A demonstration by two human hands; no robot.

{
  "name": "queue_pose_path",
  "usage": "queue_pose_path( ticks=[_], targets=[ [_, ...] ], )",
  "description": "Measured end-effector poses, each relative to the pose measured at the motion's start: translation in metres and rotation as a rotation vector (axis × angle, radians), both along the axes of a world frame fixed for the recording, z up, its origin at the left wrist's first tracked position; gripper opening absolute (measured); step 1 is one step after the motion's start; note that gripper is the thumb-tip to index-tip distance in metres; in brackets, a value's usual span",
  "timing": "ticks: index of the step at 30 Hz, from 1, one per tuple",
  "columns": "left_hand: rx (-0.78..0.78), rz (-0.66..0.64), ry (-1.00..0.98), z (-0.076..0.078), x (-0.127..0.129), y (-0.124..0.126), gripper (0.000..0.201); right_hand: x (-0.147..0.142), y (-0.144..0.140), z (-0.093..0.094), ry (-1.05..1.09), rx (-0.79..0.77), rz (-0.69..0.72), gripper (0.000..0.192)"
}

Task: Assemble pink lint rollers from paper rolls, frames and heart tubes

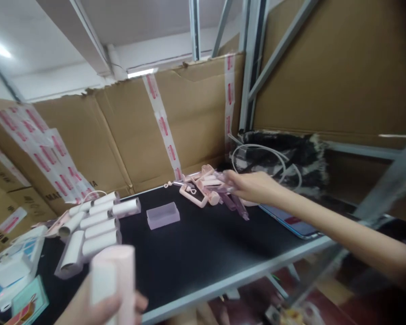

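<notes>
My left hand (101,300) is wrapped round a pale pink casing with a white panel (113,280), held upright near the front edge. At the back of the black tabletop, my right hand (242,184) reaches into a pile of pink roller handles (198,196) and translucent purple plastic pieces (235,203). Its fingers are closed at the pile; what they grip is blurred. An open translucent purple tray (163,216) lies between the hands. White paper rolls (99,221), several in clear purple covers, are heaped to the left.
A cardboard wall (128,135) stands behind the table (192,257). A blue-edged phone (291,219) lies under my right forearm. White cable (260,146) loops beside a dark bundle at the back right. At far left are a white-and-blue device (37,246) and a teal card (30,298).
</notes>
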State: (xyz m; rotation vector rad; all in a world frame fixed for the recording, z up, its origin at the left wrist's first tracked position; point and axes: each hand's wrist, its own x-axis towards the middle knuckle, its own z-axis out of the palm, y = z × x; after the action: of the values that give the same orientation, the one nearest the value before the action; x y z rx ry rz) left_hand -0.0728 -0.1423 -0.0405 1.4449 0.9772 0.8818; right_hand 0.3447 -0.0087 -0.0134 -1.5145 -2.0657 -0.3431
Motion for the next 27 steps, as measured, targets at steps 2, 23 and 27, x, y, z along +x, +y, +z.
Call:
queue_pose_path(
  ticks=[2, 23, 27],
  targets=[
    [-0.162, -0.123, -0.009, 0.003, 0.022, 0.022, 0.047, -0.009, 0.038, 0.004, 0.032, -0.024, 0.061, 0.029],
    [0.501, 0.246, 0.275, -0.009, 0.069, 0.096, 0.03, -0.14, -0.032, -0.01, 0.513, -0.069, 0.89, 0.029],
    [0.509, 0.327, 0.406, -0.01, 0.068, 0.092, 0.034, -0.139, -0.036, -0.009, 0.281, -0.03, 0.899, 0.018]
  ],
)
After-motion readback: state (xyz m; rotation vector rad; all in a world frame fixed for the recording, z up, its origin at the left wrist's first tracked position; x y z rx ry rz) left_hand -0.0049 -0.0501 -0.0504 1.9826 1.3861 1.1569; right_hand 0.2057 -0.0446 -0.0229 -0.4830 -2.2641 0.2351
